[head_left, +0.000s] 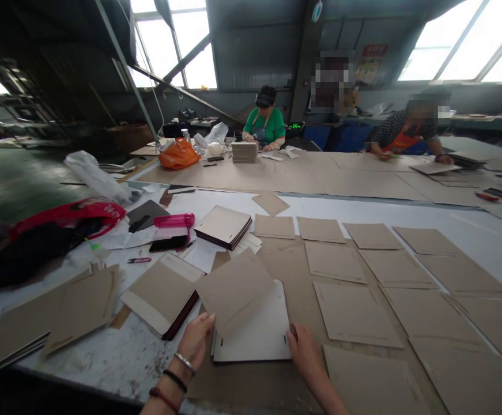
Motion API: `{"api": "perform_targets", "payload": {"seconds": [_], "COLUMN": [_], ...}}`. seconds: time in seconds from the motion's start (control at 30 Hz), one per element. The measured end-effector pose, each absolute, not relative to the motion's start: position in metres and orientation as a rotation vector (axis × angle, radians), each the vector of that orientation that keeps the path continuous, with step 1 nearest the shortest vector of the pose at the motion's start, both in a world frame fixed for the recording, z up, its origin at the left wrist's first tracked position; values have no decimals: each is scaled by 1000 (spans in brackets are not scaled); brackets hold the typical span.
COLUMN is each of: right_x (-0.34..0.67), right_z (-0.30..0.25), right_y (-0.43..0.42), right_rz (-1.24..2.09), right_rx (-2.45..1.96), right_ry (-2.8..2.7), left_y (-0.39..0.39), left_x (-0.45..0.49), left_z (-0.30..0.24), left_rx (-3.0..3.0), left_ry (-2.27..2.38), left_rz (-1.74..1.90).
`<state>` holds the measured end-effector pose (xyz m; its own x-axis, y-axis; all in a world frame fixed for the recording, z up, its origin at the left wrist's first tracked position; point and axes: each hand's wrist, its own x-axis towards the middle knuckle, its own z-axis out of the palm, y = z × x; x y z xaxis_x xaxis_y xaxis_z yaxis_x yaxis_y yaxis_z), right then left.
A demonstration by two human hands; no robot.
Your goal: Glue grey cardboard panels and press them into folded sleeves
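In the head view my left hand (197, 337) pinches the lower left edge of a brown cardboard sheet (236, 285), which lies at an angle over a white panel (255, 340). The panel has small dark slots near its side edges, and the sheet hides its upper left part. At the panel's right edge my right hand (306, 349) has its fingers curled, gripping that edge. Left of them sits a stack of dark-edged panels (162, 291) with a brown sheet on top. Another dark-edged stack (223, 223) lies farther back.
Rows of brown cardboard sheets (354, 314) cover the table's right side. More sheets (82, 305) lie at left. A pink bottle (174, 220), a phone (168, 244) and thread snips (139, 260) are behind. Two people work across the far table (294, 176), near an orange bag (179, 154).
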<state>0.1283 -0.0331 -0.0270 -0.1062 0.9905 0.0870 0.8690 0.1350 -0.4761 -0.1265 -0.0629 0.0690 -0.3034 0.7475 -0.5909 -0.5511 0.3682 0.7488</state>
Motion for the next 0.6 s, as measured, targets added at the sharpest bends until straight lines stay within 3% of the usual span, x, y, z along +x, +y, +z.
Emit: {"api": "perform_targets", "payload": {"seconds": [0.2,0.37,0.5,0.6], "right_x": [128,112,102,96], "right_z": [37,76,97,120], "right_y": [-24,-20,-14,-13], "right_rz": [295,247,397,743], "right_rx": [-1317,-1321,-1440,-1557], "right_ry": [-1918,-1852,-1752,-1592], "left_y": [-76,-82,-84,-83], "left_x": [-135,-153,-172,-185], "left_z": [96,104,107,106], "left_rx": [166,205,243,265], "left_ry": [1288,1178,1086,1056], "left_rz": [1107,1070,1019,978]}}
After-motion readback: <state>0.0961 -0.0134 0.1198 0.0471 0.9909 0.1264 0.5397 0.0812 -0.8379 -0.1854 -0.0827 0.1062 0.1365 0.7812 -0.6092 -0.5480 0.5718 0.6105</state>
